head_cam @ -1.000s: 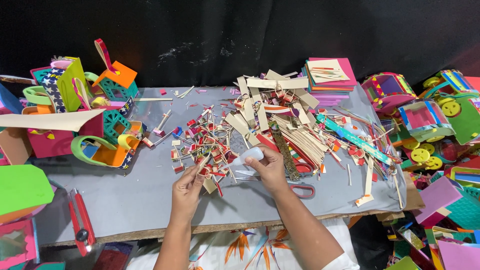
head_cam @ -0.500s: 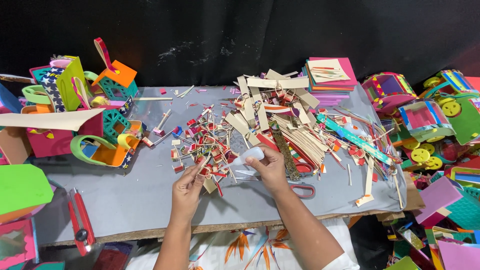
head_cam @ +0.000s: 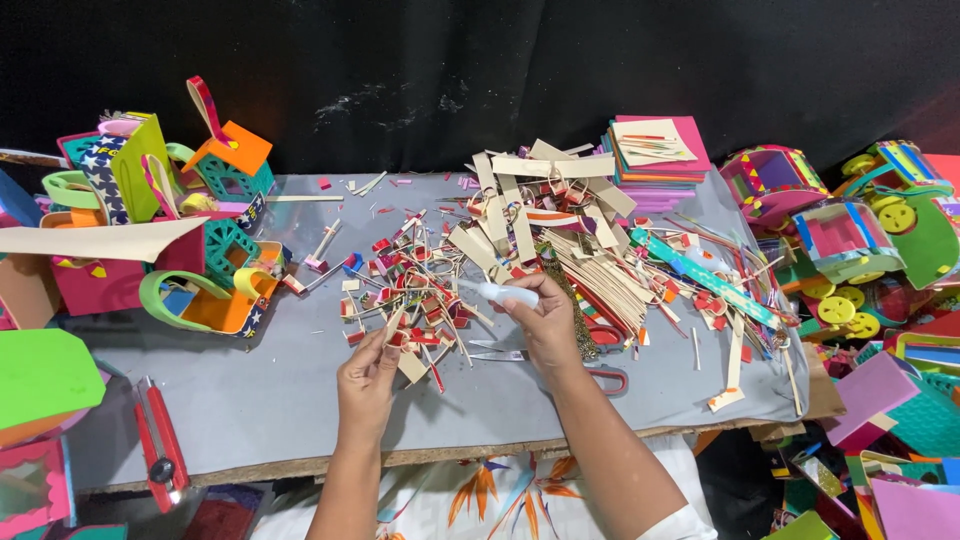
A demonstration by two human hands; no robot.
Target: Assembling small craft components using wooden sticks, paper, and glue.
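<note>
Left hand (head_cam: 368, 385) pinching a small cardboard strip (head_cam: 392, 325); right hand (head_cam: 545, 318) closed around a white glue bottle (head_cam: 505, 293)

Both hands sit near the front edge of the grey counter (head_cam: 270, 400), strip raised toward the bottle's nozzle, which points left at it, apparently so that the two meet above the scrap pile (head_cam: 420, 290). Bare room lies left of the left hand as far as the red cutter (head_cam: 160, 440); red-handled scissors (head_cam: 600, 378) lie just right of the right wrist. Farther back, long tan strips (head_cam: 590, 265) crowd the middle, and a stack of coloured sheets (head_cam: 655, 150) sits by the rear edge, with paper houses (head_cam: 200, 200) far left
</note>
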